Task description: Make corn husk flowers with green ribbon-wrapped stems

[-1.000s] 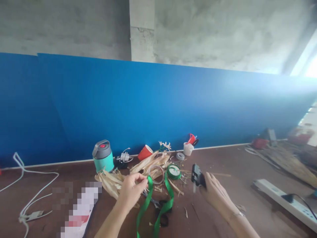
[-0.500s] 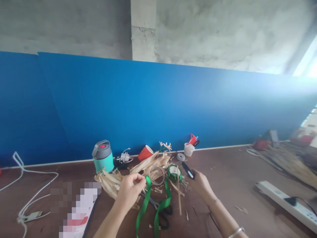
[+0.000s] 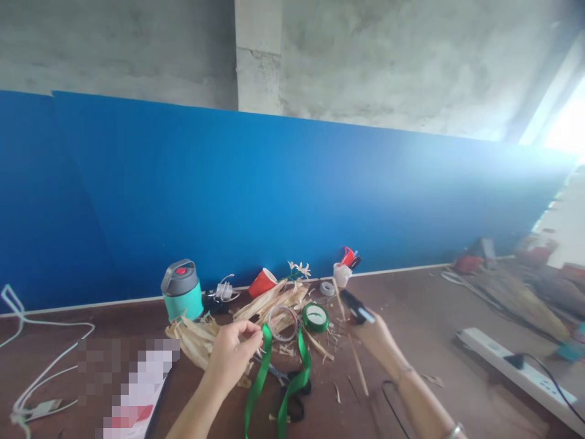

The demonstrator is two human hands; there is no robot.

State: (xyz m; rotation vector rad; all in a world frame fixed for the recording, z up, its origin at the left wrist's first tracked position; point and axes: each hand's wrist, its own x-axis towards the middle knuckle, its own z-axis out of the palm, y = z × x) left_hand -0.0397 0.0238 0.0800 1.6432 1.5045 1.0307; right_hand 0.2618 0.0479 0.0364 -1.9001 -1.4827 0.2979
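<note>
Blue partition spans the back; brown table in front. White power strip far right. Dry husks lie behind the left hand, teal flask just past them. Left hand: thumb and forefinger pinched on green ribbon, at the ring's left edge. Right hand: fingers wrapped round a black tool, blurred, right of the ribbon roll and apart from the ribbon. Ribbon hangs in two tails toward the camera, partly covering the scissors. Ring sits between the tails' upper ends.
</note>
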